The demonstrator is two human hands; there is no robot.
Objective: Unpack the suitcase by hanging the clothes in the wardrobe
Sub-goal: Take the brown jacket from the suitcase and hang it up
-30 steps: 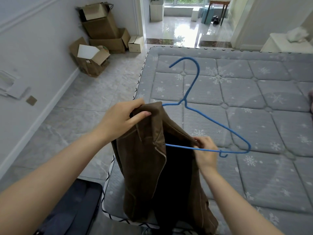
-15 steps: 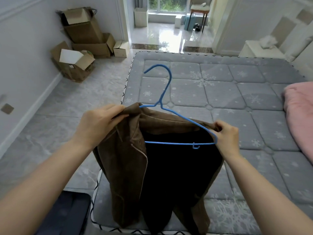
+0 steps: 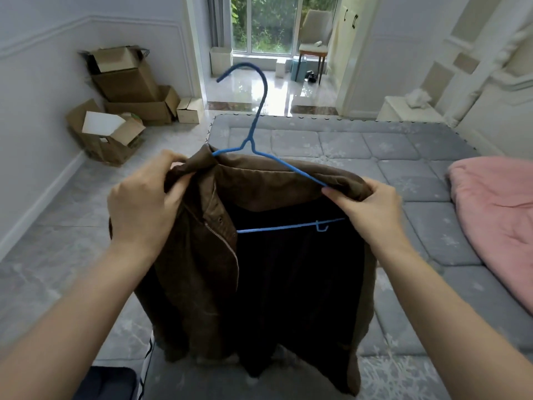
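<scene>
A brown jacket [image 3: 199,272] with a dark lining hangs open in front of me, above the near end of the bed. A blue wire hanger [image 3: 261,111] sits inside it, its hook pointing up and its lower bar showing across the lining. My left hand [image 3: 147,203] grips the jacket's left shoulder at the collar. My right hand [image 3: 366,206] pinches the right shoulder over the hanger's end. A dark suitcase [image 3: 106,383] shows at the bottom left, mostly cut off.
The grey quilted mattress [image 3: 346,145] spreads ahead, with a pink blanket [image 3: 496,203] on its right side. Cardboard boxes [image 3: 124,90] are piled by the left wall. A doorway [image 3: 271,82] leads to a bright room with a chair [image 3: 313,47]. A white nightstand [image 3: 403,111] stands at the right.
The hanger has gone into the jacket's shoulders, and my right hand has shifted from its lower bar to the right shoulder. Jacket and hanger have risen, and my view has lifted.
</scene>
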